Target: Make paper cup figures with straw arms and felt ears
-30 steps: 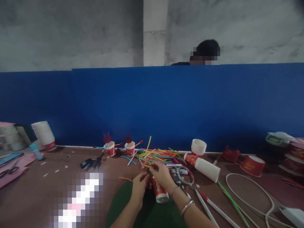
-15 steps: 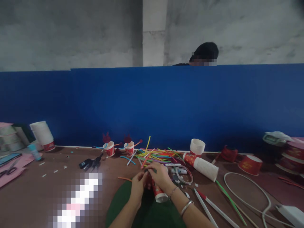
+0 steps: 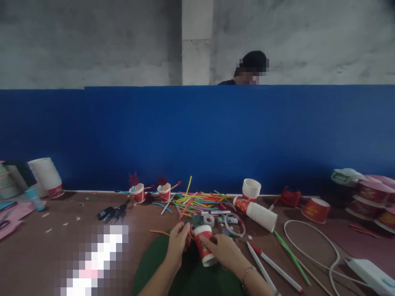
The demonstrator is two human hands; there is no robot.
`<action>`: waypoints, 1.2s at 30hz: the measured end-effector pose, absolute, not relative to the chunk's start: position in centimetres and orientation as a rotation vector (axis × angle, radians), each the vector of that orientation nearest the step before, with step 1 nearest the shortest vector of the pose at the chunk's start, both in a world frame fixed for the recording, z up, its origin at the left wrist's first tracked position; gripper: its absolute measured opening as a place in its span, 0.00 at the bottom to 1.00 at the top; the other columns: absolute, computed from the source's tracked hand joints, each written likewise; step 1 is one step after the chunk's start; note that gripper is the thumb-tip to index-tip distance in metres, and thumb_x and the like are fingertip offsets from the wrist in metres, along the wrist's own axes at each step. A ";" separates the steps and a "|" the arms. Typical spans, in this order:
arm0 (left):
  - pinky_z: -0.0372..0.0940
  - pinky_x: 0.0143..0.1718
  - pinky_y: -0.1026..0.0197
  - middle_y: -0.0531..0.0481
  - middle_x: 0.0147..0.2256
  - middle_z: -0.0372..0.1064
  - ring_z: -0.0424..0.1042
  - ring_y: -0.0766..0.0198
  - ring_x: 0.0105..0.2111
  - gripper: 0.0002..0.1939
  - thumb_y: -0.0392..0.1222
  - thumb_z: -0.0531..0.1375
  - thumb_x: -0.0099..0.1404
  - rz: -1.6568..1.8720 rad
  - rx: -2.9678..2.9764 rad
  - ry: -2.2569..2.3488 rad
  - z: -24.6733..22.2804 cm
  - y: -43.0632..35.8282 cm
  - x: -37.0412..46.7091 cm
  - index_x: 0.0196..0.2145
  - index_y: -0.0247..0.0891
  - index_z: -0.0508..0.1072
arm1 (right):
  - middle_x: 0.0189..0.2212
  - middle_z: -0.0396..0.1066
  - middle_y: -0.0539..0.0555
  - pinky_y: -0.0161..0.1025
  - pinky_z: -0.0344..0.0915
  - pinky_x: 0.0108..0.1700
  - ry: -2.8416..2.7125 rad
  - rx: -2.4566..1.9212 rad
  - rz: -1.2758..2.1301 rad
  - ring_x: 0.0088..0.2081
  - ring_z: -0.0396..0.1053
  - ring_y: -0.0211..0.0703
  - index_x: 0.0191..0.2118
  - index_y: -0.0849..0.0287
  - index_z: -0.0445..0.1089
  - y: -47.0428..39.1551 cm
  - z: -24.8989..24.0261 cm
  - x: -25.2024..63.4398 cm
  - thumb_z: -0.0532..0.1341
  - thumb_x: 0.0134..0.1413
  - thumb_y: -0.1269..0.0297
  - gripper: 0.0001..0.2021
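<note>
My right hand (image 3: 226, 250) is closed round the side of a red and white paper cup (image 3: 204, 246), its thumb lying across the front. The cup leans, with its wide rim up and its narrow base toward me. Just left of it, my left hand (image 3: 178, 243) is in a pinch, its fingertips by the cup's rim. An orange straw (image 3: 159, 232) sticks out left of this hand, and a bit of orange shows between the fingers and the cup. The pinched part is mostly hidden. Behind the cup lies a tape roll (image 3: 209, 220).
Several coloured straws (image 3: 200, 201) lie behind my hands. Two decorated cups (image 3: 164, 192) stand at the back, with keys (image 3: 115, 213) to their left. A cup stack (image 3: 262, 216), markers (image 3: 277, 267) and a white cable (image 3: 311, 224) lie right. A person (image 3: 251, 68) is beyond the blue partition (image 3: 197, 135).
My right hand has drawn back to the right, away from my left fingers, and now grips the cup's side. The cup has turned more upright, and the tape roll has come into sight.
</note>
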State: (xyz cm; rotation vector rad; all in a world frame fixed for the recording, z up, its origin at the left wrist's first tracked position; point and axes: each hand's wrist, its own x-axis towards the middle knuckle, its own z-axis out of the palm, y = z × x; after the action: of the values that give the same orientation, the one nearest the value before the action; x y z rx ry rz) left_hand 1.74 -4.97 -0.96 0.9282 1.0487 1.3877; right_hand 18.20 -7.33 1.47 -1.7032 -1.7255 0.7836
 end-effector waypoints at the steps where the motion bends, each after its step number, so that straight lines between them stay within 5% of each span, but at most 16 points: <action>1: 0.42 0.10 0.72 0.60 0.09 0.54 0.50 0.76 0.09 0.23 0.59 0.64 0.48 1.387 0.923 1.037 -1.0 -5.0 1.7 0.18 0.34 0.69 | 0.19 0.72 0.57 0.39 0.61 0.29 -1.710 -1.746 0.807 0.26 0.72 0.51 0.18 0.57 0.66 -7.4 1.2 17.8 0.60 0.44 0.45 0.19; 6: 0.46 0.11 0.73 0.56 0.19 0.66 0.56 0.75 0.12 0.24 0.59 0.64 0.48 1.429 0.833 1.027 -0.5 -5.0 1.2 0.32 0.35 0.74 | 0.35 0.75 0.59 0.40 0.64 0.37 -1.516 -1.660 0.972 0.37 0.72 0.51 0.36 0.62 0.66 -7.9 1.0 16.1 0.63 0.39 0.57 0.18; 10: 0.45 0.11 0.72 0.56 0.17 0.64 0.57 0.74 0.12 0.25 0.60 0.63 0.50 1.465 0.798 1.044 0.2 -5.0 0.8 0.33 0.34 0.75 | 0.38 0.74 0.59 0.40 0.65 0.41 -1.444 -1.522 0.929 0.40 0.71 0.51 0.43 0.62 0.64 -8.6 1.2 15.4 0.64 0.35 0.64 0.23; 15: 0.61 0.24 0.67 0.52 0.19 0.70 0.68 0.66 0.21 0.23 0.58 0.67 0.44 1.514 0.873 1.020 1.4 -5.3 0.4 0.27 0.33 0.78 | 0.35 0.75 0.56 0.40 0.64 0.41 -1.585 -1.518 0.912 0.37 0.71 0.49 0.38 0.60 0.68 -9.0 1.7 15.5 0.64 0.36 0.64 0.17; 24: 0.49 0.17 0.69 0.55 0.15 0.62 0.57 0.72 0.15 0.24 0.58 0.65 0.48 1.437 1.052 1.078 2.9 -6.0 0.0 0.14 0.34 0.68 | 0.35 0.75 0.56 0.36 0.65 0.38 -1.672 -1.304 1.073 0.35 0.69 0.45 0.41 0.66 0.71 -8.4 1.7 17.2 0.63 0.35 0.70 0.20; 27: 0.50 0.17 0.69 0.57 0.13 0.58 0.57 0.71 0.16 0.22 0.59 0.64 0.49 1.415 1.106 1.087 2.6 -6.0 0.2 0.16 0.35 0.70 | 0.33 0.75 0.54 0.35 0.65 0.36 -1.689 -1.302 1.145 0.33 0.69 0.42 0.41 0.66 0.71 -8.6 1.7 17.3 0.63 0.34 0.72 0.20; 32: 0.59 0.27 0.67 0.53 0.21 0.67 0.65 0.64 0.25 0.19 0.57 0.63 0.51 1.491 1.149 1.092 1.7 -6.0 0.6 0.23 0.35 0.75 | 0.31 0.75 0.52 0.33 0.64 0.34 -1.710 -1.238 1.264 0.30 0.67 0.39 0.40 0.65 0.72 -8.9 2.0 17.3 0.63 0.34 0.73 0.19; 36: 0.58 0.25 0.66 0.53 0.20 0.66 0.63 0.65 0.23 0.19 0.56 0.63 0.52 1.464 1.144 1.096 0.8 -6.0 1.0 0.23 0.34 0.74 | 0.26 0.73 0.50 0.32 0.61 0.28 -1.773 -1.379 1.195 0.26 0.65 0.38 0.36 0.64 0.73 -9.0 1.3 17.4 0.64 0.33 0.71 0.16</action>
State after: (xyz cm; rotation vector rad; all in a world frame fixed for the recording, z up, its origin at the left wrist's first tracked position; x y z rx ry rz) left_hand 0.95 -5.97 0.76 1.1445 1.0963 1.4637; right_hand 17.37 -8.97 1.29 -1.3793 -1.7734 1.1949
